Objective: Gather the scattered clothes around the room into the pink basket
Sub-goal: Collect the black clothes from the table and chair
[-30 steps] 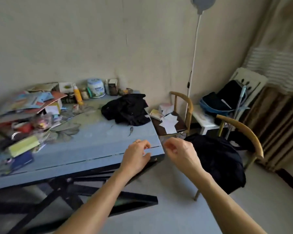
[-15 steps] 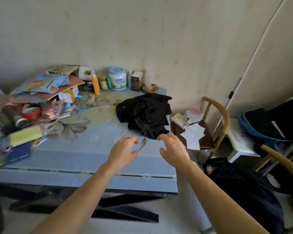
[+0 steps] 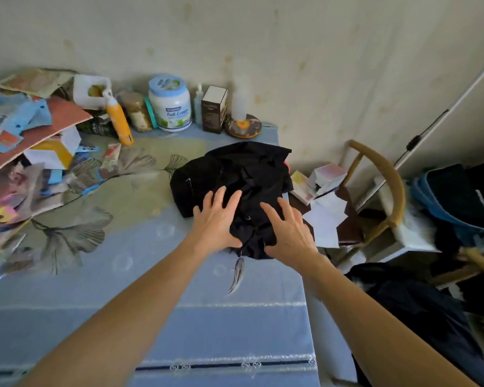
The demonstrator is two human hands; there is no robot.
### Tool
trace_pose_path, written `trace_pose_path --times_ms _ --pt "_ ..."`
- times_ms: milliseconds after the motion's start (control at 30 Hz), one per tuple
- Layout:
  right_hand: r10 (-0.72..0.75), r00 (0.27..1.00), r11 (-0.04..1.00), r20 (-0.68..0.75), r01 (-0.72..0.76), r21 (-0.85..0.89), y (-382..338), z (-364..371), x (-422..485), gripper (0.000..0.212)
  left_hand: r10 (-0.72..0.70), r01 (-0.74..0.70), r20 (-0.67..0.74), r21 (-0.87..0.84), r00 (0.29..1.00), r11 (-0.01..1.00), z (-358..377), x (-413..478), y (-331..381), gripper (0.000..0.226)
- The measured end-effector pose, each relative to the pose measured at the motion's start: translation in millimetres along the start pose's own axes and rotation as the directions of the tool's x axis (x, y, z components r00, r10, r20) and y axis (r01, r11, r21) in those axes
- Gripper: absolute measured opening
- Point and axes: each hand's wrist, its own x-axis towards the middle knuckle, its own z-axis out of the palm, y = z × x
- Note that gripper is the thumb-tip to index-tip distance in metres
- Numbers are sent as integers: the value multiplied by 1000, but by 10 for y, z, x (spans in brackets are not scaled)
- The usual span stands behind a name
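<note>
A crumpled black garment [image 3: 243, 174] lies on the blue table [image 3: 179, 317] near its right edge. My left hand [image 3: 217, 222] rests on the garment's near left part with fingers spread. My right hand [image 3: 288, 230] lies on its near right part, fingers straight and apart. Another dark garment [image 3: 419, 308] is draped over a chair at the lower right. The pink basket is out of view.
Papers and packets [image 3: 25, 152] pile up on the table's left. A white tub [image 3: 170, 103], an orange bottle [image 3: 118, 118] and a brown box [image 3: 214, 108] stand along the wall. A wooden chair [image 3: 386, 191] with papers stands right of the table, beside a blue bag [image 3: 458, 199].
I have moved closer to the table. Both hands reached forward, opened from a loose curl and landed on the black garment.
</note>
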Motion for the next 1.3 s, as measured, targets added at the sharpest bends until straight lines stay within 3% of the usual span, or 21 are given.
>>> trace_pose_path --times_ms 133,300,500,633,700,800,867,900,967,1033,1100,1167,1233,1300 --pt "16 995 995 95 -7 -95 -48 214 580 119 51 -66 89 169 995 983 125 562 -233 143" --pt "36 991 988 125 -16 -156 -23 501 1033 136 42 -89 164 292 985 952 418 1147 -460 151" --pt "41 988 969 151 -2 -247 98 626 1620 147 11 -117 362 271 932 956 524 1599 -571 143" --pt "74 964 970 254 -10 -245 129 721 2002 152 83 -142 318 168 944 975 539 1710 -606 125" --pt "83 953 974 292 -16 -225 144 724 2117 145 118 -147 234 112 965 983 569 1732 -645 106" --pt "41 982 983 184 -6 -183 99 753 2023 106 172 -174 37 53 984 983 597 1656 -669 71" --pt "12 993 988 116 6 -155 48 820 1820 84 225 -225 -18 13 974 974 583 1522 -683 59" --pt "-3 993 990 116 20 -138 28 842 1690 79 248 -248 -8 -1 969 969 562 1420 -695 63" --pt "-66 990 989 125 82 -124 20 882 1442 73 275 -274 45 -21 960 961 540 1208 -733 93" --pt "-114 983 985 141 130 -114 0 851 1231 70 266 -276 101 97 959 956 478 1084 -718 128" --pt "-148 974 984 174 163 -74 -35 846 1095 70 228 -268 182 235 956 934 422 1116 -691 144" --pt "-176 969 980 174 189 -58 -69 827 1033 69 164 -246 314 244 935 938 399 1221 -690 144" --pt "-240 968 958 77 248 -140 -38 790 1032 72 118 -234 420 237 900 943 403 1310 -679 131" --pt "-252 966 951 -60 236 -197 48 751 1098 92 136 -263 436 246 889 933 409 1369 -662 115"
